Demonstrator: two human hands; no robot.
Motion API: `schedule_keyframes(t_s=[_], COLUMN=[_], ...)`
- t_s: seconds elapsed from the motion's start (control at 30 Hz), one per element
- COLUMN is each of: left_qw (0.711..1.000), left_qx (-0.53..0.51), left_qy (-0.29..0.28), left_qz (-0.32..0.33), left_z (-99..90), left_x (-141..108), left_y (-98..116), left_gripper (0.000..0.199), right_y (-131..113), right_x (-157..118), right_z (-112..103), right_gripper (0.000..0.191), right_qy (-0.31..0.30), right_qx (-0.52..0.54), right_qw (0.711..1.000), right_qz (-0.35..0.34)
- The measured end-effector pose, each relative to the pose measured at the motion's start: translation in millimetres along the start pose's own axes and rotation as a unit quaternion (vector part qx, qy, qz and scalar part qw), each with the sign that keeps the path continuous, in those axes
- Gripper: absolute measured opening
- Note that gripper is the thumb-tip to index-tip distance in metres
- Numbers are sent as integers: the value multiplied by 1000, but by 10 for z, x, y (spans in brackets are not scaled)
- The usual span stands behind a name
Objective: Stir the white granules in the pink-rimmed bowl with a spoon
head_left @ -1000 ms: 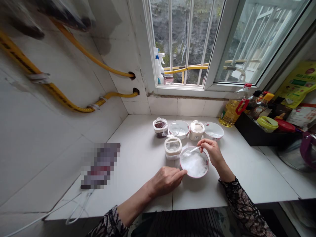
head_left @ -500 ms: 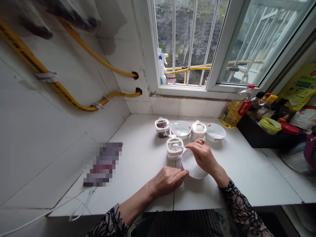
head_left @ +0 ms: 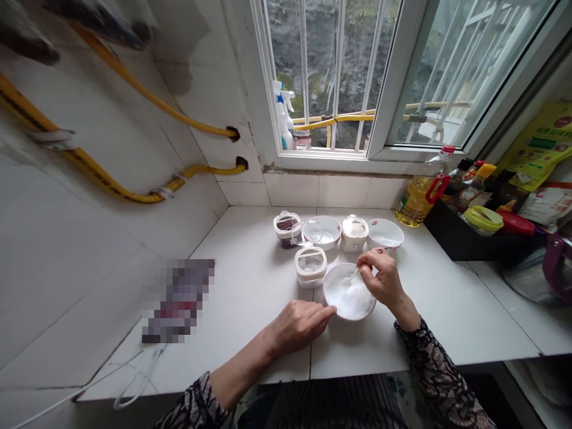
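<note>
At the centre of the white counter (head_left: 250, 268) we place the pink-rimmed bowl (head_left: 357, 318), partly filled with white grains (head_left: 360, 304). Our left hand (head_left: 298, 325) has its thumb and finger closed on the bowl's left rim; our right hand (head_left: 382, 277) is pinched on a white spoon (head_left: 353, 276), its tip at the grains. Just beside stands a cream-rimmed jar (head_left: 310, 281). Behind, a pale-powder jar (head_left: 355, 243) bears a small label, too tiny for us to read. Farther right, we note a labelled oil bottle (head_left: 413, 205) and a yellow bag (head_left: 543, 149), its lettering likewise illegible.
</note>
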State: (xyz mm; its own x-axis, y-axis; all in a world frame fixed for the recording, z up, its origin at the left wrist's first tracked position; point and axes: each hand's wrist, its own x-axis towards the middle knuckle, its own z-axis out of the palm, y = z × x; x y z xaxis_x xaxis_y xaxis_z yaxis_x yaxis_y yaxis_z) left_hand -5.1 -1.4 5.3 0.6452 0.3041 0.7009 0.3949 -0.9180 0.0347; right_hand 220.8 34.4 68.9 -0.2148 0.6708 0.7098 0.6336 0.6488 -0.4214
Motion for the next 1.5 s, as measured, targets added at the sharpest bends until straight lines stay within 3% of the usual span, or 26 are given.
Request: schedule_keyframes(t_s=[0.17, 0.37, 0.6, 0.77, 0.87, 0.97, 1.13, 1.37, 1.5], left_qw=[1000, 1000, 1000, 1000, 1000, 1000, 1000, 1000, 1000], left_qx=[1, 0, -2, 5, 2, -1, -6, 1, 5], left_qy=[0, 3, 0, -1, -1, 6, 5, 10, 6], left_qz=[-1, 4, 1, 3, 3, 4, 6, 12, 10], left_z=[9, 20, 26, 12, 13, 18, 14, 8, 7], left_x=[-9, -17, -27, -13, -14, -18, -17, -2, -1], left_y=[-1, -7, -7, 0, 0, -4, -8, -5, -3], left_gripper=[22, 21, 20, 21, 21, 20, 20, 19, 19], right_y=[31, 0, 4, -29, -44, -17, 33, 54, 88], right_x=[16, -17, -29, -59, -67, -52, -8, 13, 28], right_z=[-65, 10, 33, 98, 110, 83, 47, 82, 94], right_gripper=[21, 21, 19, 19, 20, 19, 17, 16, 16], right_qy=[7, -61, -38, -98, -100, -78, -55, -32, -18], right_qx=[-19, 29, 13, 52, 75, 89, 153, 216, 278], right_qw=[999, 996, 998, 992, 992, 989, 959, 928, 894], right_qz=[-28, -60, -40, -52, -8, 91, 231, 300, 350])
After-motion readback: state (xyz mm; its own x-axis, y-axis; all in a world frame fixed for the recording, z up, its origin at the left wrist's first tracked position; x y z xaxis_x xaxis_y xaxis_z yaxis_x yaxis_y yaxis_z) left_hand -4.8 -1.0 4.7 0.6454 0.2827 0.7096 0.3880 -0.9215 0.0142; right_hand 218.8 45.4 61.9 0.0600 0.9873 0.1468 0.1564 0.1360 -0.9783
